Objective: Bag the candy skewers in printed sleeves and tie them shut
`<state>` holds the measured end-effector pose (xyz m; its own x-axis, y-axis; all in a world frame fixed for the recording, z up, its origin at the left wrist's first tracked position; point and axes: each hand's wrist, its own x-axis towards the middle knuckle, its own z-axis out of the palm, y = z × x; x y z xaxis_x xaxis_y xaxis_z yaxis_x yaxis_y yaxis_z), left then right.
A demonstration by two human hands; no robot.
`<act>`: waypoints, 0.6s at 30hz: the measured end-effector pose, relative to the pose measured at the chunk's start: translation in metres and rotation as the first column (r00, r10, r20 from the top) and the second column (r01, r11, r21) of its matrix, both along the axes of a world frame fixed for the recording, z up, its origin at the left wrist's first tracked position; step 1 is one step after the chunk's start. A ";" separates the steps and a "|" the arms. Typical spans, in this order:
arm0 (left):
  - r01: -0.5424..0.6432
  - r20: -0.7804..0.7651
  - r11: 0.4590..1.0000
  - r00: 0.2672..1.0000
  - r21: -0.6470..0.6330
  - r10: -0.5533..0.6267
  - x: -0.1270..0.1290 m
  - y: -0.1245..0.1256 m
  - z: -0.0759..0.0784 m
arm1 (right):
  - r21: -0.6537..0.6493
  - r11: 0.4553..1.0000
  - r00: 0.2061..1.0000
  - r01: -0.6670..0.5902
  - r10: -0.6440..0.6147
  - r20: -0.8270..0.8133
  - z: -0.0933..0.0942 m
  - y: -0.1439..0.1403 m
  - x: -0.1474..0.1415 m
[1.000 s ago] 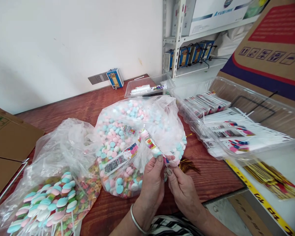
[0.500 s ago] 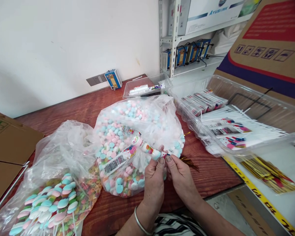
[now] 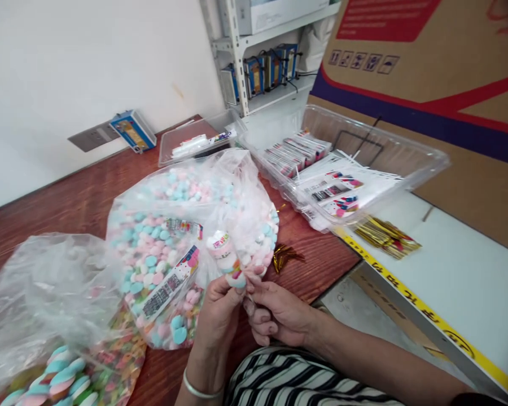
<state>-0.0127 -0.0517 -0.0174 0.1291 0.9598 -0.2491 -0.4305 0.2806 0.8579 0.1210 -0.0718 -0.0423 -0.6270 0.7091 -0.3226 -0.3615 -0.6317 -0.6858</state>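
Between my two hands is a candy stick (image 3: 223,254) in a clear printed wrapper, tilted up and away from me. My left hand (image 3: 217,316), with a bangle at its wrist, pinches it near its lower end. Just beside, my right hand (image 3: 281,316) has its thumb and finger closed on the wrapper's bottom end, the other fingers curled. Behind the hands lies a large clear bag of pastel marshmallows (image 3: 152,265). On that bag rest a flat printed wrapper (image 3: 169,287) and a smaller wrapped piece (image 3: 182,226).
At left, another bag (image 3: 59,282) holds gummy rings and marshmallow skewers. A clear tray (image 3: 423,163) with wrappers and white sticks stands at right. Gold twist ties lie in a small pile (image 3: 285,255) and a bundle (image 3: 387,239). Behind are a cardboard box (image 3: 461,118) and shelf (image 3: 271,101).
The view has swung right, so the scene sits further left. The candy stick now points more steeply away from me. My right hand has turned, its fingers curled beneath the wrapper's end.
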 end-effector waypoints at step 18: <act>0.057 -0.747 0.967 0.647 0.249 0.154 -0.030 -0.020 -0.001 | 0.504 0.695 -0.230 -0.513 -0.677 0.699 -0.028 -0.003 0.097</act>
